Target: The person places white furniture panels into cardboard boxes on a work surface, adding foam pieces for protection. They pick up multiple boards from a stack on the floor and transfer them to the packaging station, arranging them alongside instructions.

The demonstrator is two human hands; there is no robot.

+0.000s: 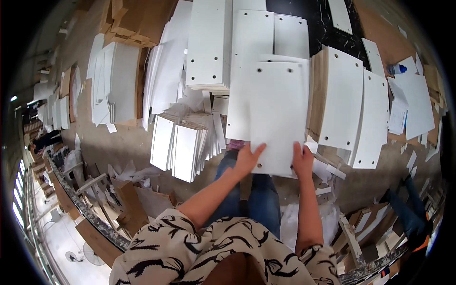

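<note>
A white rectangular panel (278, 111) with a dark hole near each corner lies between my two hands. My left hand (248, 158) is closed on its near left corner, thumb on top. At the near right corner my right hand (302, 160) grips the edge, thumb also on the upper face. The panel's far part overlaps other white panels (251, 38) on the work surface; I cannot tell whether it rests on them. To its right stands a thick stack of white panels (341, 97) with brown edges, and a stack of white panels (209, 47) lies to the left.
Bundles of narrow white boards (185, 152) stand at the left near the floor. Cardboard boxes (135, 21) sit at the far left. A bottle with a blue cap (398, 69) and papers (398, 107) lie on the right. Another person's legs (408, 209) show at lower right, beside scrap boards.
</note>
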